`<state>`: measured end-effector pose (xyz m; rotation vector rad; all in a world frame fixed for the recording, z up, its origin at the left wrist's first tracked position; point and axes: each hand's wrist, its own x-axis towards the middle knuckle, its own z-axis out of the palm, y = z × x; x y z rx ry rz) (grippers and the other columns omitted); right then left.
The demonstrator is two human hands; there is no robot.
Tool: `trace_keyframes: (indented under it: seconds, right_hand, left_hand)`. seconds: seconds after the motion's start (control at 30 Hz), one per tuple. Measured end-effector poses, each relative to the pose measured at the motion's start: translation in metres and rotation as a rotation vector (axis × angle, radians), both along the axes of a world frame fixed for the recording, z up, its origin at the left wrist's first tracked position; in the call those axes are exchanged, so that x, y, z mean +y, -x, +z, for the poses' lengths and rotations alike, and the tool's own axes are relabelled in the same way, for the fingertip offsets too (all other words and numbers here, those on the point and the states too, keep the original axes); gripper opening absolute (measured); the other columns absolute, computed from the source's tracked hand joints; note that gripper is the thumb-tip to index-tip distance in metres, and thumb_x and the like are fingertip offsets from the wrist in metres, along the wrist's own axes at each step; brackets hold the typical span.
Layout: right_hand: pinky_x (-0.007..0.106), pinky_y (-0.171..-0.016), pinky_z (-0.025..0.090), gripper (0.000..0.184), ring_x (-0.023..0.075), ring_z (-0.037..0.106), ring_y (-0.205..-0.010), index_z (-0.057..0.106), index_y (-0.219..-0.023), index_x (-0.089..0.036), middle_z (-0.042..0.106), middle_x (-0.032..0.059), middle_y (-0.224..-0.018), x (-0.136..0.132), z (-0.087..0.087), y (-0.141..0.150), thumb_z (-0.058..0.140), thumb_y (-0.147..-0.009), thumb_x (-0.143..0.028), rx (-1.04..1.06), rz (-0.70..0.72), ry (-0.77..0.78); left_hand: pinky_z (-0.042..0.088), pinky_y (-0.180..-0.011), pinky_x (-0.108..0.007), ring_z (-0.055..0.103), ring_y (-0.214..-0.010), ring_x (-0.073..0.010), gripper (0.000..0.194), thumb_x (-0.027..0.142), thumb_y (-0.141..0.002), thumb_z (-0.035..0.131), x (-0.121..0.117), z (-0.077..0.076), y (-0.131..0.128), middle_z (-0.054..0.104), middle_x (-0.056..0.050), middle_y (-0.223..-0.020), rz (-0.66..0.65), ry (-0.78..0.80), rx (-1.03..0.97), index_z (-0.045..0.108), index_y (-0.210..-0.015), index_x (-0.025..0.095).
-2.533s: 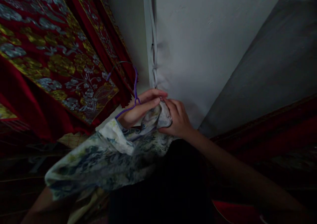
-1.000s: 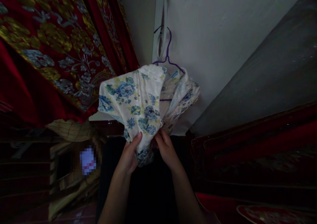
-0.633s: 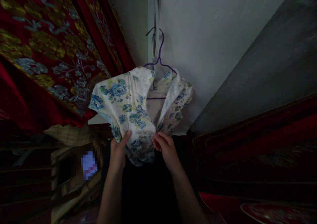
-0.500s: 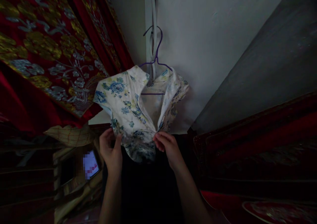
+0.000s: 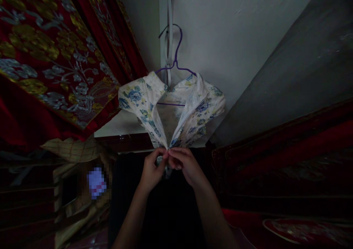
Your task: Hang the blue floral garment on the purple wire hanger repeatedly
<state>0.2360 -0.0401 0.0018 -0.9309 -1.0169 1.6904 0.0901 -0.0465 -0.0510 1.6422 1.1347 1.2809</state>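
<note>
A white short-sleeved garment with blue flowers [image 5: 200, 111] hangs on a purple hanger [image 5: 176, 63], its front gaping in a V. Where the V comes to a point, my left hand [image 5: 153, 168] pinches the front edge of the cloth. My right hand [image 5: 186, 164] is closed at the same spot, thumb and finger gripping the other side of the opening. Both sets of fingertips nearly touch. Below them a small bit of patterned cloth shows; the rest of the lower garment is hidden by my hands.
Red cloth with gold and silver embroidery [image 5: 52, 54] hangs at the left. The hanger's hook is at a pale strap [image 5: 170, 10] by a white wall [image 5: 220, 28]. A lit, blurred screen [image 5: 96, 183] lies at lower left. More red cloth [image 5: 303, 142] is on the right.
My left hand has moved right from the garment's side to the bottom of the front opening, beside my right hand. The garment's lower part is drawn together, and its right shoulder spreads wider.
</note>
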Motion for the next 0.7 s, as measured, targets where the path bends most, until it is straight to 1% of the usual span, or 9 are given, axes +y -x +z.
trace_keyframes:
  seconds: [0.07, 0.13, 0.23, 0.33, 0.4, 0.47, 0.57, 0.63, 0.7]
  right_hand:
    - [0.022, -0.042, 0.016, 0.032, 0.0047, 0.030, -0.039, 0.071, -0.065, -0.013, 0.046, -0.0038, -0.042, 0.014, 0.016, -0.006, 0.070, -0.073, -0.044, 0.024, -0.042, -0.041]
    - [0.022, -0.041, 0.014, 0.029, 0.0040, 0.027, -0.038, 0.070, -0.064, -0.014, 0.044, -0.0051, -0.042, 0.036, 0.041, -0.013, 0.070, -0.072, -0.042, 0.043, -0.076, -0.124]
    - [0.021, -0.040, 0.012, 0.023, 0.0032, 0.026, -0.039, 0.068, -0.064, -0.014, 0.050, -0.0034, -0.047, 0.074, 0.090, -0.023, 0.069, -0.073, -0.035, 0.038, -0.123, -0.274]
    - [0.021, -0.039, 0.014, 0.018, 0.0028, 0.028, -0.040, 0.067, -0.068, -0.013, 0.055, -0.0013, -0.054, 0.102, 0.135, -0.028, 0.065, -0.079, -0.028, 0.044, -0.185, -0.390]
    - [0.021, -0.039, 0.015, 0.019, 0.0027, 0.028, -0.040, 0.067, -0.071, -0.014, 0.057, -0.0005, -0.056, 0.107, 0.153, -0.026, 0.062, -0.084, -0.027, 0.035, -0.203, -0.436]
    - [0.021, -0.039, 0.017, 0.021, 0.0033, 0.031, -0.040, 0.067, -0.073, -0.014, 0.058, 0.0004, -0.056, 0.103, 0.157, -0.022, 0.059, -0.087, -0.027, 0.007, -0.210, -0.486]
    - [0.020, -0.039, 0.020, 0.022, 0.0051, 0.038, -0.041, 0.067, -0.072, -0.015, 0.059, 0.0007, -0.053, 0.089, 0.148, -0.016, 0.056, -0.087, -0.028, -0.027, -0.255, -0.564]
    - [0.020, -0.040, 0.023, 0.023, 0.0061, 0.042, -0.042, 0.066, -0.071, -0.016, 0.057, 0.0000, -0.051, 0.082, 0.142, -0.015, 0.055, -0.086, -0.029, -0.053, -0.275, -0.587]
    - [0.019, -0.041, 0.025, 0.023, 0.0067, 0.045, -0.044, 0.064, -0.068, -0.016, 0.056, -0.0007, -0.051, 0.079, 0.141, -0.015, 0.055, -0.086, -0.028, -0.077, -0.279, -0.611]
  left_hand:
    - [0.050, -0.077, -0.026, 0.066, -0.079, -0.0167, 0.007, 0.022, -0.095, 0.057, -0.003, -0.005, -0.003, 0.069, -0.001, -0.085, 0.033, -0.028, 0.040, 0.064, -0.094, 0.019]
    - [0.049, -0.074, -0.025, 0.065, -0.076, -0.0161, 0.005, 0.021, -0.093, 0.058, -0.005, -0.011, -0.008, 0.068, -0.001, -0.082, 0.088, -0.077, 0.089, 0.063, -0.092, 0.019]
    - [0.047, -0.069, -0.024, 0.063, -0.072, -0.0152, 0.005, 0.017, -0.091, 0.058, -0.007, -0.017, -0.017, 0.064, 0.000, -0.079, 0.136, -0.173, 0.139, 0.060, -0.088, 0.020]
    - [0.048, -0.068, -0.024, 0.061, -0.071, -0.0148, 0.008, 0.016, -0.093, 0.054, -0.008, -0.020, -0.025, 0.061, 0.000, -0.077, 0.090, -0.236, 0.158, 0.057, -0.087, 0.021]
    - [0.049, -0.069, -0.024, 0.062, -0.072, -0.0151, 0.010, 0.016, -0.095, 0.052, -0.006, -0.020, -0.028, 0.060, -0.001, -0.078, 0.060, -0.258, 0.181, 0.056, -0.087, 0.021]
    - [0.050, -0.070, -0.025, 0.064, -0.073, -0.0156, 0.010, 0.016, -0.096, 0.051, -0.001, -0.015, -0.026, 0.063, -0.002, -0.079, 0.021, -0.265, 0.229, 0.057, -0.089, 0.020]
    - [0.053, -0.076, -0.027, 0.068, -0.083, -0.0175, 0.009, 0.017, -0.098, 0.054, 0.018, 0.013, -0.017, 0.069, -0.004, -0.089, -0.060, -0.315, 0.287, 0.062, -0.096, 0.020]
    - [0.054, -0.085, -0.030, 0.069, -0.094, -0.0187, 0.013, 0.019, -0.098, 0.056, 0.037, 0.049, -0.011, 0.072, -0.006, -0.100, -0.030, -0.428, 0.246, 0.063, -0.109, 0.021]
    - [0.053, -0.088, -0.032, 0.068, -0.094, -0.0179, 0.031, 0.021, -0.099, 0.057, 0.058, 0.095, -0.007, 0.072, -0.006, -0.104, 0.090, -0.598, 0.164, 0.058, -0.130, 0.021]
